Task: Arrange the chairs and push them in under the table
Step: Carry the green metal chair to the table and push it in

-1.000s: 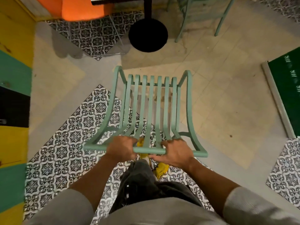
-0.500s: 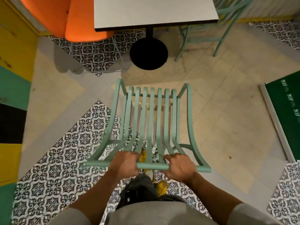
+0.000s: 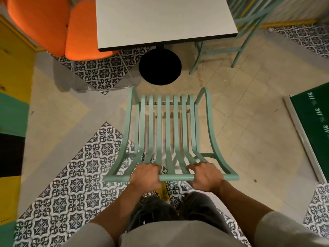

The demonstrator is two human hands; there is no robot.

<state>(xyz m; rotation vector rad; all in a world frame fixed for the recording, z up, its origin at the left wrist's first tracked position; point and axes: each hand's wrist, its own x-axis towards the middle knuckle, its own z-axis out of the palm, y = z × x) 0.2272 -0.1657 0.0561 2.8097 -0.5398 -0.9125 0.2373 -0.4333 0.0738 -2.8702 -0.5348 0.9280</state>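
Note:
A mint-green slatted metal chair (image 3: 168,132) stands directly in front of me, its seat pointing toward the table. My left hand (image 3: 146,176) and my right hand (image 3: 204,174) both grip the chair's top back rail, a short way apart. The white square table (image 3: 163,20) sits ahead on a black round pedestal base (image 3: 159,67). The chair's front edge lies just short of that base.
An orange padded chair (image 3: 58,27) sits at the table's left side. A second green metal chair (image 3: 236,36) stands at the table's right. A dark green board (image 3: 313,127) lies on the floor to the right. A yellow and green wall (image 3: 12,97) runs along the left.
The chair and I have moved forward toward the table, so more of the tabletop and both side chairs show. Both hands keep their hold on the back rail.

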